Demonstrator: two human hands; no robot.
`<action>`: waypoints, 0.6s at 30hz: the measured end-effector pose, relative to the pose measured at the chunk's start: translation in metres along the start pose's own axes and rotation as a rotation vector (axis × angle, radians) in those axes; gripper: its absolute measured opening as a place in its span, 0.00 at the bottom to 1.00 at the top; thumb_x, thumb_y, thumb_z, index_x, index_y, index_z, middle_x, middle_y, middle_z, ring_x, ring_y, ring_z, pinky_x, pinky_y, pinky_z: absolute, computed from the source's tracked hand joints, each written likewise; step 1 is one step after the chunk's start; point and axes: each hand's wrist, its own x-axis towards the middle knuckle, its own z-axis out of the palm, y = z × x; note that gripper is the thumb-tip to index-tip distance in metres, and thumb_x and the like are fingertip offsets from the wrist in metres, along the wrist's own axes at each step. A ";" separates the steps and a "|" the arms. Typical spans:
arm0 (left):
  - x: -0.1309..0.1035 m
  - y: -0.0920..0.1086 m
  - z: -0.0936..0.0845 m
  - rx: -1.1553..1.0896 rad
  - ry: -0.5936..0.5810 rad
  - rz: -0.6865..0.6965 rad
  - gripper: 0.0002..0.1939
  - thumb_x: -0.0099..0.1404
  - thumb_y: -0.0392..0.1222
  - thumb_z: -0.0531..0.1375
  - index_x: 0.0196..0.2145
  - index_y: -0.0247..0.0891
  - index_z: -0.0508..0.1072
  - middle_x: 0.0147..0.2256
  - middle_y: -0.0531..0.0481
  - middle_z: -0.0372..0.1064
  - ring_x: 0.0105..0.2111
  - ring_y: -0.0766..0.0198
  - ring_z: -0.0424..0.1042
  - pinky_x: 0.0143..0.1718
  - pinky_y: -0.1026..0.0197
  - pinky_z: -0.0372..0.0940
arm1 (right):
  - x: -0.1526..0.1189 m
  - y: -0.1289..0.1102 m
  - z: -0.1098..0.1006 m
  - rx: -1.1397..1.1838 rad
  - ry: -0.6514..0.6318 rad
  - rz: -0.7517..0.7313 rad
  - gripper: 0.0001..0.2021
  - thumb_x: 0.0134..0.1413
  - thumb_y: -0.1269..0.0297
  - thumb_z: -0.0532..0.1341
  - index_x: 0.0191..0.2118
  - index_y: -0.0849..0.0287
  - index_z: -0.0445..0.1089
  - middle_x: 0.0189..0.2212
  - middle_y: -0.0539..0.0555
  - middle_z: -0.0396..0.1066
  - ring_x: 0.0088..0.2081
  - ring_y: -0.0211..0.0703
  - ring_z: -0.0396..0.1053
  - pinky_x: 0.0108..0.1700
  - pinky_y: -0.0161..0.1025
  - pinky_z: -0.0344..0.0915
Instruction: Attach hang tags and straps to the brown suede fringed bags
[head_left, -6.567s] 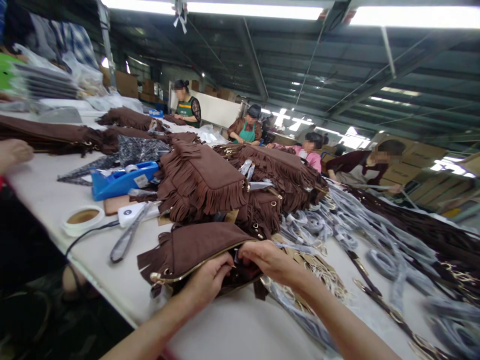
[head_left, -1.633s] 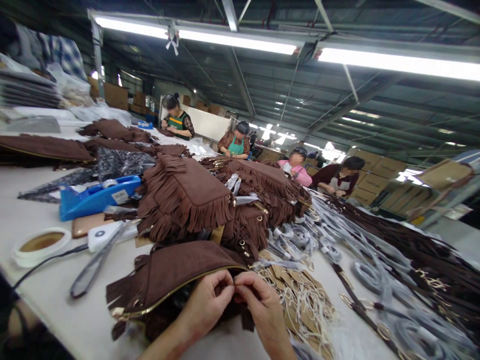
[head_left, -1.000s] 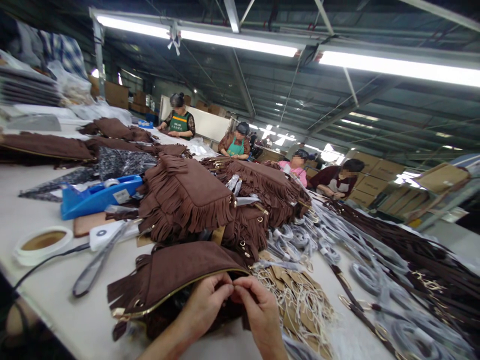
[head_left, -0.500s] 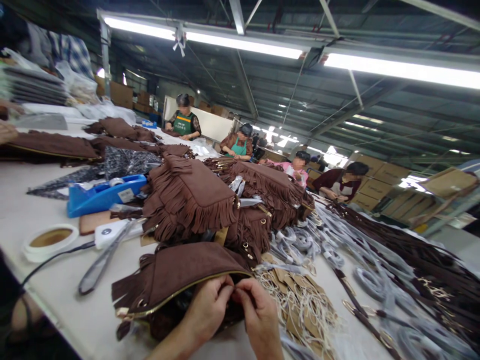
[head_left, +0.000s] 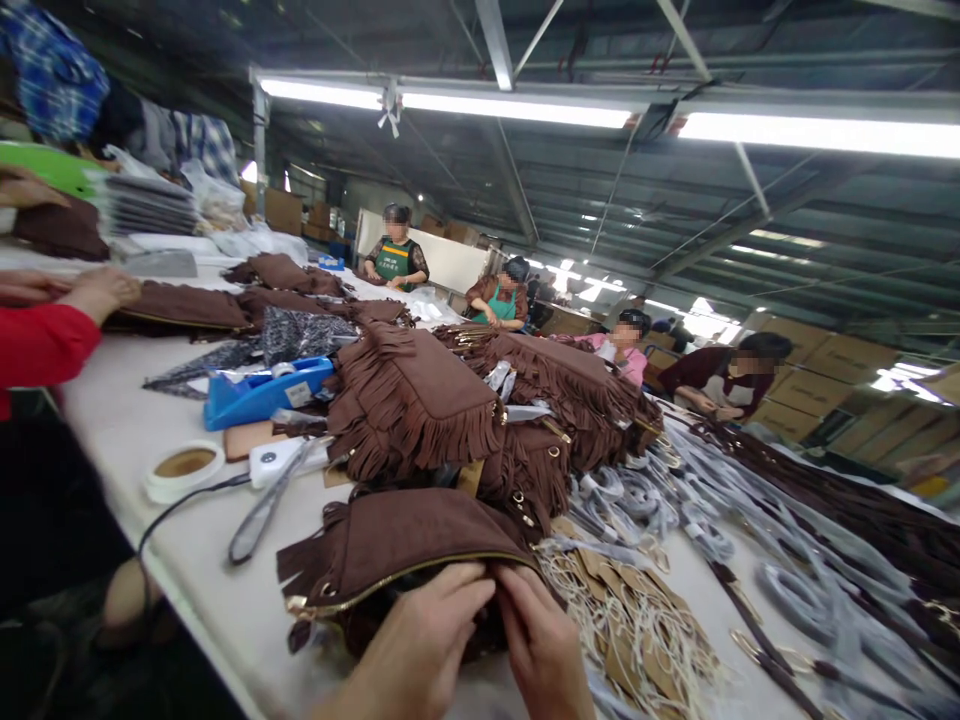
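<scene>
A brown fringed bag [head_left: 427, 525] lies at the table's front edge, its gold zipper open toward me. My left hand [head_left: 427, 630] reaches over the opening, fingers pressed together, their tips down inside the mouth. Close beside it, my right hand [head_left: 544, 640] has its fingers bent into the same opening, its thumb hidden. What the fingertips hold, if anything, is out of sight in the bag. Behind rises a pile of brown fringed bags [head_left: 420, 390]. To the right are brown tags with white strings [head_left: 637, 620].
On the left stand a blue tape dispenser [head_left: 262, 392], a tape roll [head_left: 184, 468] and a corded white device [head_left: 281, 460]. Wrapped straps [head_left: 802, 600] cover the right side. A person in red sleeves [head_left: 49, 340] works at far left; other people sit farther back.
The view has swung left, bringing the red-sleeved person into sight. Both my hands have dipped farther into the bag's opening, and their fingertips are now more hidden.
</scene>
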 end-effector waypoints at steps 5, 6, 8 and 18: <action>-0.063 -0.002 -0.082 0.356 0.348 -0.028 0.18 0.67 0.38 0.56 0.52 0.48 0.75 0.52 0.46 0.74 0.51 0.55 0.72 0.54 0.59 0.66 | -0.004 -0.011 -0.013 -0.219 0.019 -0.177 0.15 0.61 0.73 0.58 0.50 0.52 0.73 0.44 0.55 0.78 0.44 0.45 0.77 0.46 0.36 0.73; -0.073 -0.005 -0.094 0.424 0.336 -0.100 0.18 0.65 0.41 0.58 0.53 0.48 0.74 0.52 0.47 0.74 0.52 0.54 0.72 0.55 0.59 0.66 | -0.004 -0.011 -0.015 -0.282 0.046 -0.195 0.14 0.62 0.72 0.58 0.50 0.54 0.73 0.45 0.56 0.78 0.45 0.46 0.77 0.47 0.38 0.73; -0.086 -0.011 -0.111 0.470 0.253 -0.246 0.18 0.63 0.47 0.61 0.51 0.47 0.75 0.50 0.50 0.76 0.49 0.54 0.74 0.52 0.60 0.67 | -0.002 -0.010 -0.017 -0.396 0.111 -0.217 0.11 0.64 0.69 0.57 0.49 0.56 0.73 0.47 0.59 0.76 0.46 0.49 0.76 0.47 0.41 0.73; -0.081 -0.011 -0.106 -0.294 0.063 -0.533 0.15 0.66 0.53 0.54 0.31 0.39 0.66 0.26 0.54 0.70 0.28 0.63 0.68 0.32 0.64 0.61 | 0.003 -0.087 0.016 -0.068 -0.018 -0.251 0.09 0.62 0.74 0.56 0.42 0.55 0.70 0.32 0.55 0.75 0.32 0.41 0.75 0.36 0.34 0.71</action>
